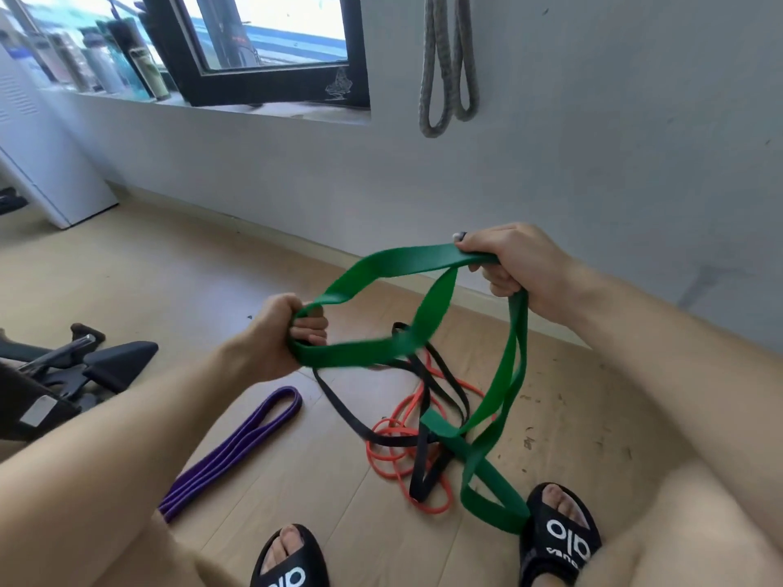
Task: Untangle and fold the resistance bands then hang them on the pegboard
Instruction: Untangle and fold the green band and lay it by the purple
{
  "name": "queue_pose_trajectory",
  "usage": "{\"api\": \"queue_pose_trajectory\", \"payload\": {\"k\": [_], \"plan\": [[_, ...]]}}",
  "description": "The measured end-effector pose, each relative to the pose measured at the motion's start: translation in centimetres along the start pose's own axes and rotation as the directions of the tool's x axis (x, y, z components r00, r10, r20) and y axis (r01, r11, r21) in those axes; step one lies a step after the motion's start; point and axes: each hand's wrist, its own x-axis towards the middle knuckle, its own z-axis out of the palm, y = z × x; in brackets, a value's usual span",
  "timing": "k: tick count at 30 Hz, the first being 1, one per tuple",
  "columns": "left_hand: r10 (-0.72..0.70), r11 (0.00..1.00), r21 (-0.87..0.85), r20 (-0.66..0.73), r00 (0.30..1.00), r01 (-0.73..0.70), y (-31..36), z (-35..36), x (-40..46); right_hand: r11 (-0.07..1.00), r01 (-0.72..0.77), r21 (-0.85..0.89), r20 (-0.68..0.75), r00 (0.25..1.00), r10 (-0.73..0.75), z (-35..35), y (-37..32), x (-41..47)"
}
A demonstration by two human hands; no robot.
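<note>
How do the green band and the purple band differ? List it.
The green band is held up by the left hand and right hand; the purple band lies on the floor. Green is twisted and looped through the other bands; purple is folded flat and apart. Green looks wider. Both are flat loops.

Bright daylight comes in through the black-framed glass window (262, 31), which looks washed out. The edges bend outward. The wide green rubber band (406, 341) is blurry in the middle.
</note>
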Motion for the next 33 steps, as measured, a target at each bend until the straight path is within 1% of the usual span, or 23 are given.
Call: {"api": "queue_pose_trajectory", "payload": {"k": [2, 4, 6, 7, 8, 9, 10, 11, 12, 15, 18, 19, 21, 23, 24, 25, 27, 28, 30, 31, 33], "plan": [[0.024, 1.000, -0.011, 0.022, 0.999, -0.024, 1.5, -1.2, -0.8, 1.000, -0.028, 0.001, -0.047, 0.999, 0.028, -0.6, 0.5, 0.3], [0.034, 0.999, 0.027, 0.014, 0.999, -0.035, 2.4, -2.3, -1.6, 0.999, -0.048, 0.007, -0.062, 0.997, 0.049, -1.1, 0.8, 0.4], [0.034, 0.984, 0.178, -0.044, 0.998, -0.026, 2.5, -3.5, -2.3, 0.999, -0.053, 0.006, -0.024, 0.998, 0.053, -1.0, 0.8, 0.4], [0.029, 0.950, 0.313, -0.081, 0.996, -0.003, 2.3, -4.3, -2.4, 0.999, -0.053, 0.003, 0.015, 0.999, 0.053, -0.7, 0.7, 0.4], [0.023, 0.866, 0.499, -0.119, 0.993, 0.040, 1.9, -4.9, -2.4, 0.999, -0.053, -0.006, 0.057, 0.997, 0.053, -0.3, 0.5, 0.3], [0.017, 0.713, 0.695, -0.153, 0.988, 0.095, 1.4, -5.4, -2.4, 0.998, -0.052, -0.024, 0.102, 0.993, 0.054, 0.2, 0.3, 0.3], [0.009, 0.531, 0.834, -0.181, 0.983, 0.149, 0.9, -5.6, -2.4, 0.997, -0.048, -0.053, 0.148, 0.987, 0.056, 0.8, 0.1, 0.2], [-0.002, 0.385, 0.905, -0.193, 0.981, 0.179, 0.5, -5.4, -2.4, 0.996, -0.042, -0.083, 0.194, 0.979, 0.057, 1.5, 0.0, 0.2], [-0.004, 0.316, 0.932, -0.188, 0.982, 0.179, 0.2, -4.9, -2.3, 0.994, -0.034, -0.108, 0.233, 0.971, 0.059, 2.2, -0.2, 0.1], [0.046, 0.290, 0.949, -0.139, 0.989, 0.120, 0.1, -2.9, -2.2, 0.993, -0.012, -0.116, 0.284, 0.958, 0.045, 4.1, -0.9, 0.1], [0.064, 0.183, 0.981, -0.070, 0.996, 0.057, 0.1, -2.0, -2.2, 0.994, 0.006, -0.111, 0.284, 0.959, 0.025, 5.2, -1.3, 0.1], [0.066, 0.168, 0.986, -0.025, 0.997, 0.013, 0.0, -1.5, -2.5, 0.993, 0.010, -0.116, 0.289, 0.957, 0.024, 5.4, -1.3, 0.2], [0.082, 0.198, 0.973, 0.104, 0.991, -0.118, -0.1, 0.0, -3.0, 0.991, 0.016, -0.131, 0.304, 0.952, 0.025, 6.0, -1.3, 0.2], [0.077, 0.287, 0.916, 0.270, 0.960, -0.281, -0.1, 2.2, -3.6, 0.989, 0.025, -0.147, 0.310, 0.950, 0.022, 6.4, -1.4, 0.3], [0.076, 0.327, 0.875, 0.351, 0.933, -0.356, -0.3, 3.3, -3.9, 0.988, 0.032, -0.153, 0.311, 0.950, 0.018, 6.6, -1.4, 0.3], [0.089, 0.342, 0.836, 0.425, 0.901, -0.428, -0.4, 4.5, -4.1, 0.987, 0.041, -0.157, 0.312, 0.950, 0.010, 6.6, -1.5, 0.4], [0.166, 0.332, 0.763, 0.532, 0.831, -0.555, -0.9, 6.1, -4.3, 0.984, 0.054, -0.170, 0.304, 0.953, 0.000, 6.8, -1.4, 0.5], [0.227, 0.322, 0.739, 0.546, 0.806, -0.592, -1.0, 6.6, -4.4, 0.982, 0.058, -0.181, 0.294, 0.956, -0.002, 6.8, -1.3, 0.5], [0.315, 0.317, 0.730, 0.521, 0.793, -0.605, -0.9, 7.1, -4.5, 0.971, 0.070, -0.231, 0.282, 0.959, -0.002, 6.6, -1.1, 0.6], [0.324, 0.309, 0.738, 0.511, 0.796, -0.600, -0.7, 7.3, -4.8, 0.961, 0.079, -0.265, 0.282, 0.959, -0.001, 6.5, -0.9, 0.6], [0.317, 0.260, 0.762, 0.512, 0.798, -0.592, 0.0, 7.0, -5.1, 0.935, 0.109, -0.338, 0.300, 0.954, -0.003, 6.1, -0.8, 0.3]]}}
